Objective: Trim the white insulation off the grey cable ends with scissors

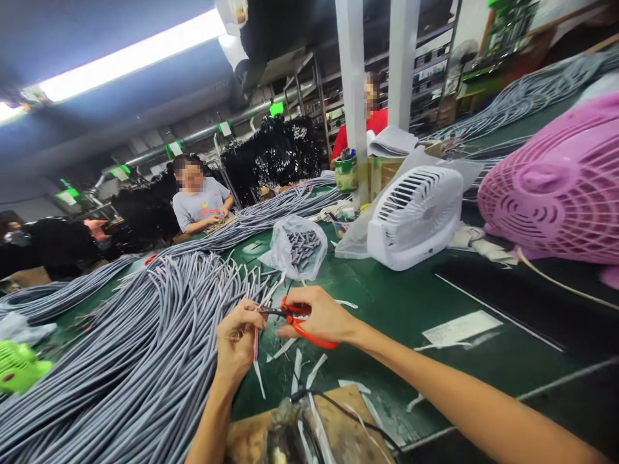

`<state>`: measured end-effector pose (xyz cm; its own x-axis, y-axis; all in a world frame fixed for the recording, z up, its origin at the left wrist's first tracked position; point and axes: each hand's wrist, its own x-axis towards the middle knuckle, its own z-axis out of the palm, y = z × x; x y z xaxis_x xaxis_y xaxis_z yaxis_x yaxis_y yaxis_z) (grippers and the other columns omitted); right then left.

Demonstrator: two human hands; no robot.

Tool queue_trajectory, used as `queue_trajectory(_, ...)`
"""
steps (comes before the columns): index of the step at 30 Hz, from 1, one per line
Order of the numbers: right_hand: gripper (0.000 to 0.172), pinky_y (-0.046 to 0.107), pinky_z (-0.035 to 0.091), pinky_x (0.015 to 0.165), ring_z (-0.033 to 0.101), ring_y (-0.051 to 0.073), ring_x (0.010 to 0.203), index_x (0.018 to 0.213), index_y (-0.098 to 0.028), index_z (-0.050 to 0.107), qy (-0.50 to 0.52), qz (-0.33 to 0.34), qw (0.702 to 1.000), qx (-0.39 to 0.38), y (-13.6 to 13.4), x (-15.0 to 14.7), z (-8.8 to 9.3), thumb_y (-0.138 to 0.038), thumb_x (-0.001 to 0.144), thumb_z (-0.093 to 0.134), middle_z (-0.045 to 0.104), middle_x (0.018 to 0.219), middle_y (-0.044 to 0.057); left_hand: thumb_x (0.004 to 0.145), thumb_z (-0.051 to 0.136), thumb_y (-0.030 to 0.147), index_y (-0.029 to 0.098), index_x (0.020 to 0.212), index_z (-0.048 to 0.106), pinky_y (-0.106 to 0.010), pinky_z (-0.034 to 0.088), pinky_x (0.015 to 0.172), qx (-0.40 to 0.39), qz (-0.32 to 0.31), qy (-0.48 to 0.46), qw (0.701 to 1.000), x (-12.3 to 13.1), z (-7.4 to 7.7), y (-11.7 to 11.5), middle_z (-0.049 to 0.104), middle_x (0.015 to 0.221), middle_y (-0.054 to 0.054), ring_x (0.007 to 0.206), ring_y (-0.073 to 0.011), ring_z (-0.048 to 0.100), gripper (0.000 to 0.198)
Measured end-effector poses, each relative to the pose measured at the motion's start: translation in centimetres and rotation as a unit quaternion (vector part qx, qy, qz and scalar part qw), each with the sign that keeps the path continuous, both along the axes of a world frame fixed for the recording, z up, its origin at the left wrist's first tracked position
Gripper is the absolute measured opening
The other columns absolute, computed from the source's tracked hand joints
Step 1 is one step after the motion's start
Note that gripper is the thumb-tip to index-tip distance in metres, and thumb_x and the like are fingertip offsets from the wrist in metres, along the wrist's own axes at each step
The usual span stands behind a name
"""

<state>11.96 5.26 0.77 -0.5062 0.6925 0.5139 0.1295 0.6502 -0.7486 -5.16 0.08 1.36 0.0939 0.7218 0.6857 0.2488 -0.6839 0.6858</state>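
My right hand (316, 314) is wrapped round scissors with red handles (314, 336), their dark blades pointing left. The blade tips touch my left hand's fingertips. My left hand (240, 332) pinches the end of a wire (256, 348), whose thin red, blue and white strands hang below the fingers. To the left of my left hand lies a large bundle of grey cables (145, 348) with stripped light ends. Behind the hands sits a clear plastic bag (316, 258) holding short grey pieces.
A white fan (418, 219) and a pink fan (556, 187) stand at the right. White scraps lie on the green table (387, 303). A cardboard piece (246, 438) is at the front. A person in grey (198, 206) and a person in red (377, 120) are beyond.
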Motion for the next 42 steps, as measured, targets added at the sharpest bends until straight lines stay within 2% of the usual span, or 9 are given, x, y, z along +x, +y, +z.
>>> queue_trajectory(8,0.052,0.021,0.018,0.045,0.024,0.005,0.046,0.044,-0.016,0.036,-0.002,0.002,1.000,0.001,0.1,-0.2,-0.6,-0.055,0.060,0.067,0.028,0.046,-0.008,0.078,0.055,0.012,0.018,0.059,0.058,-0.021,0.039,0.058,0.016,0.004,0.025,1.000,0.2,0.2,0.0,0.054,0.062,0.000,0.062,-0.0111,0.050,0.019)
queue_trajectory(13,0.058,0.021,0.016,0.043,0.020,0.005,0.046,0.041,-0.016,0.030,0.023,-0.021,0.999,-0.041,0.4,0.0,-0.5,-0.057,0.060,0.066,0.021,0.044,-0.008,0.077,0.059,0.024,0.018,0.061,0.063,-0.020,0.039,0.052,-0.021,0.016,-0.012,1.000,0.3,-0.1,0.0,0.057,0.063,-0.002,0.059,-0.0108,0.051,0.018)
queue_trajectory(17,0.049,0.020,0.023,0.044,0.028,0.006,0.047,0.048,-0.016,0.041,0.105,-0.073,0.987,-0.097,0.5,0.2,-0.5,-0.055,0.060,0.068,0.031,0.048,-0.007,0.069,0.067,0.037,0.016,0.081,0.070,-0.017,0.029,0.037,-0.120,0.072,-0.089,0.986,0.9,-0.6,0.3,0.059,0.058,-0.001,0.041,-0.0061,0.040,0.024)
queue_trajectory(20,0.041,0.021,0.037,0.051,0.043,0.009,0.054,0.063,-0.016,0.050,0.173,-0.042,0.974,-0.143,0.0,-0.1,-0.4,-0.049,0.055,0.074,0.048,0.060,-0.004,0.064,0.070,0.041,0.013,0.077,0.070,-0.017,0.025,0.034,-0.176,0.133,-0.119,0.968,1.7,-0.8,0.3,0.058,0.052,0.000,0.036,-0.0044,0.035,0.031)
queue_trajectory(23,0.039,0.024,0.043,0.059,0.049,0.011,0.058,0.064,-0.018,0.050,0.250,-0.042,0.956,-0.151,-0.9,-0.6,-0.3,-0.045,0.053,0.076,0.052,0.063,-0.002,0.062,0.070,0.040,0.012,0.063,0.069,-0.017,0.024,0.033,-0.183,0.154,-0.105,0.965,2.6,-0.9,0.0,0.056,0.047,0.000,0.035,-0.0050,0.036,0.028)
queue_trajectory(26,0.037,0.024,0.044,0.057,0.048,0.011,0.055,0.060,-0.018,0.047,0.289,-0.074,0.941,-0.163,-1.5,-1.0,-0.2,-0.042,0.056,0.075,0.050,0.058,-0.003,0.062,0.070,0.040,0.013,0.057,0.066,-0.017,0.026,0.031,-0.183,0.157,-0.095,0.966,3.3,-0.8,-0.5,0.054,0.043,0.001,0.033,-0.0054,0.037,0.027)
queue_trajectory(33,0.033,0.022,0.040,0.053,0.046,0.009,0.053,0.059,-0.018,0.048,0.277,-0.087,0.940,-0.179,-1.8,-1.4,-0.4,-0.038,0.057,0.073,0.050,0.057,-0.003,0.066,0.066,0.044,0.014,0.063,0.063,-0.017,0.033,0.029,-0.169,0.186,-0.159,0.955,4.0,-1.1,-0.6,0.054,0.044,0.003,0.030,-0.0070,0.043,0.030)
queue_trajectory(37,0.036,0.021,0.039,0.051,0.047,0.009,0.052,0.058,-0.017,0.047,0.289,-0.061,0.929,-0.223,-1.8,-1.7,-0.4,-0.039,0.052,0.076,0.050,0.056,-0.004,0.064,0.069,0.045,0.014,0.069,0.059,-0.013,0.025,0.028,-0.184,0.148,-0.251,0.939,3.9,-1.1,-0.4,0.055,0.051,0.004,0.030,-0.0023,0.037,0.033)
queue_trajectory(42,0.042,0.021,0.039,0.048,0.047,0.008,0.047,0.059,-0.017,0.047,0.295,-0.028,0.895,-0.333,-0.8,-1.3,-0.2,-0.039,0.043,0.079,0.050,0.052,-0.006,0.055,0.076,0.042,0.014,0.072,0.056,-0.011,0.020,0.032,-0.289,-0.009,-0.287,0.913,3.4,-0.2,-0.3,0.053,0.052,0.004,0.033,0.0007,0.032,0.038)
